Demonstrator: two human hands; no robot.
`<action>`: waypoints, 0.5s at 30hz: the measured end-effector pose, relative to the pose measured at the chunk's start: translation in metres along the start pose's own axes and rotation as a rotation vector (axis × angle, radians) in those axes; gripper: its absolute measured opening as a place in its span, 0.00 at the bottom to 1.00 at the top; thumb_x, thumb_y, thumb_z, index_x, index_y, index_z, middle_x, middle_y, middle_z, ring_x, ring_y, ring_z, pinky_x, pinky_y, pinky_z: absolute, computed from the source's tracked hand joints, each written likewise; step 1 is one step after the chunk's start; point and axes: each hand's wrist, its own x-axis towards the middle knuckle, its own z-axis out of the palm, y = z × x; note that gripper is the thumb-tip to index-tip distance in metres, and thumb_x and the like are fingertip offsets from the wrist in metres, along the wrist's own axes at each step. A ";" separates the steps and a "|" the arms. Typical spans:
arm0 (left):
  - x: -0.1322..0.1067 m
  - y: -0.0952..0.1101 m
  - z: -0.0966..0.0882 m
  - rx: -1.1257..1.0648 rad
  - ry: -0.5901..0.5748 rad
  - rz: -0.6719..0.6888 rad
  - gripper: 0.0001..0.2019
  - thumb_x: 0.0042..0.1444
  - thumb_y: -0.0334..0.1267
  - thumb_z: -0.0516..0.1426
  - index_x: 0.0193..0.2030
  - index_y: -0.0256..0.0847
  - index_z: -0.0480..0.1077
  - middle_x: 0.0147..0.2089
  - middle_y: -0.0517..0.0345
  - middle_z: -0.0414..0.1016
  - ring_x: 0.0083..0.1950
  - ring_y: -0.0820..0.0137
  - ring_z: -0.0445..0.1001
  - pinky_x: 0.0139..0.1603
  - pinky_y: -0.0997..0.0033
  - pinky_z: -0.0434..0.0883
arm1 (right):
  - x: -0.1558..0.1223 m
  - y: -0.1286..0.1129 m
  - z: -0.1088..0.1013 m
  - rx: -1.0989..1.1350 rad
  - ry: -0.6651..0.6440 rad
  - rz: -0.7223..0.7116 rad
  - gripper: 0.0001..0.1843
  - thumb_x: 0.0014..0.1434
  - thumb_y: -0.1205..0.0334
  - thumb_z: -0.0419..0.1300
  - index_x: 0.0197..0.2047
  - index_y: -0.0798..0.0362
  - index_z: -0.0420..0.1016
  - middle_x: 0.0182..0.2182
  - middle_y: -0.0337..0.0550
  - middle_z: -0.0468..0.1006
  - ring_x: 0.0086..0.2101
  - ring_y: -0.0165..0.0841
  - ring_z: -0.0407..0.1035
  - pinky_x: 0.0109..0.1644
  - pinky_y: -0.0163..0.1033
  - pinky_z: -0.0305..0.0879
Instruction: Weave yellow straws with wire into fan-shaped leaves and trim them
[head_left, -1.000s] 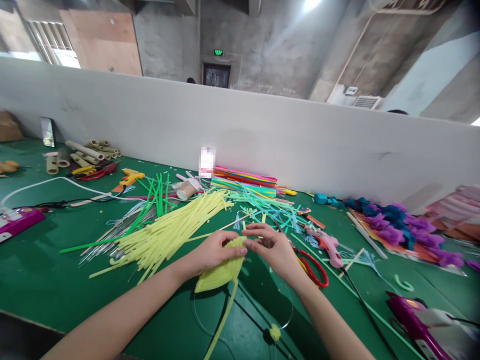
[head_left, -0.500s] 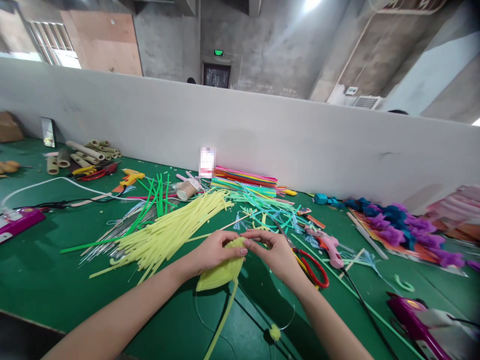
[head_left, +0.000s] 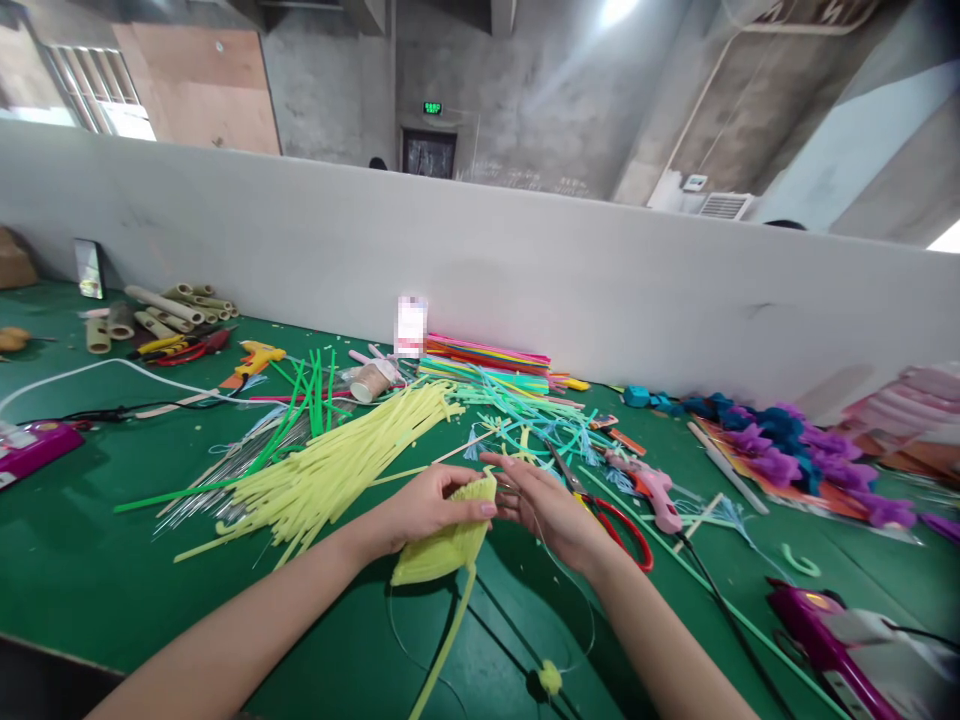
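A ribbed, fuzzy yellow piece made of pipe cleaners (head_left: pixel 442 555) is pinched along its upper edge by my left hand (head_left: pixel 442 505), thumb in front and fingers behind. One long yellow stem hangs from it toward the table's front. My right hand (head_left: pixel 547 510) is just right of the piece's top corner, its index finger fairly straight and the other fingers curled and partly hidden. A thin clear thread (head_left: pixel 592 620) runs from those fingers, loops down and reaches a small yellow fuzzy ball (head_left: pixel 550 678). Red-handled scissors (head_left: pixel 626 530) lie right beside my right wrist.
Yellow pipe cleaners (head_left: pixel 337 470) lie in a large bundle on the left, beside green stems (head_left: pixel 307 400). A pink glue gun (head_left: pixel 656 495) and a purple power strip (head_left: pixel 814 640) are at right. A yellow glue gun (head_left: pixel 259 357) lies back left. A white partition (head_left: pixel 600 290) stands behind.
My right hand has let go of the piece's upper edge and drawn slightly right, its fingers lengthening. The thread now arcs up to it. The left hand keeps its hold.
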 end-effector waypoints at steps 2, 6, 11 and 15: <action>0.000 0.000 0.002 -0.006 -0.026 -0.013 0.21 0.49 0.52 0.61 0.40 0.35 0.73 0.34 0.57 0.69 0.33 0.72 0.65 0.32 0.74 0.62 | 0.001 -0.003 0.002 0.042 -0.016 -0.058 0.22 0.59 0.48 0.57 0.54 0.49 0.71 0.47 0.48 0.78 0.42 0.37 0.75 0.44 0.41 0.70; 0.001 -0.003 0.001 0.115 0.062 0.021 0.20 0.46 0.55 0.62 0.28 0.36 0.69 0.25 0.64 0.60 0.28 0.75 0.59 0.27 0.76 0.56 | -0.004 -0.014 0.002 -0.080 0.081 -0.244 0.19 0.58 0.50 0.59 0.50 0.50 0.74 0.48 0.49 0.77 0.47 0.40 0.72 0.50 0.45 0.68; 0.003 -0.009 -0.005 -0.068 0.065 -0.060 0.22 0.49 0.56 0.60 0.35 0.36 0.70 0.29 0.60 0.68 0.29 0.73 0.66 0.30 0.75 0.61 | -0.014 -0.018 -0.001 -0.558 0.231 -0.431 0.15 0.61 0.53 0.56 0.47 0.49 0.75 0.42 0.47 0.80 0.43 0.40 0.74 0.49 0.45 0.67; 0.005 -0.014 -0.010 -0.200 0.131 -0.092 0.22 0.50 0.54 0.60 0.41 0.36 0.71 0.32 0.57 0.72 0.31 0.71 0.70 0.32 0.73 0.65 | -0.021 -0.013 0.001 -0.960 0.300 -0.618 0.14 0.63 0.57 0.54 0.50 0.48 0.73 0.44 0.45 0.79 0.43 0.39 0.72 0.48 0.45 0.67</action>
